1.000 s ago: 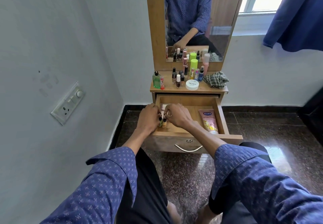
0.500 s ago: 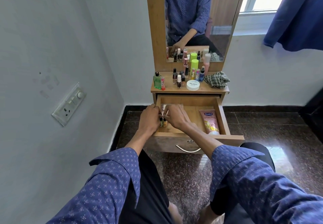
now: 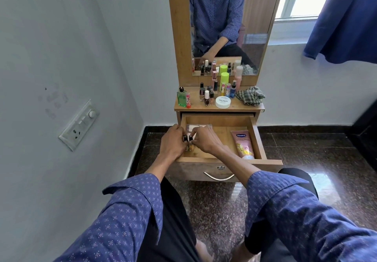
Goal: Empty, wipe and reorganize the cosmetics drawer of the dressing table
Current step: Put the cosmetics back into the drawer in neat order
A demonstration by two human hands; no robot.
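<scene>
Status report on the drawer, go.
Both hands, left hand and right hand, pinching small bottles inside open drawer. Lotion tube lies right. Nothing blocking.

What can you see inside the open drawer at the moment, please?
Inside the drawer: a pink lotion tube at right, a pale palette at back left, small bottles held between both hands. The hands hide what lies beneath them.

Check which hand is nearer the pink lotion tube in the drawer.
Right. The right hand is mid-drawer, apart from the pink lotion tube; the left hand is at the drawer's far left.

Open wooden drawer point(image 3: 257, 139) holds pink lotion tube point(image 3: 242, 143) and small bottles point(image 3: 189, 144).
</scene>
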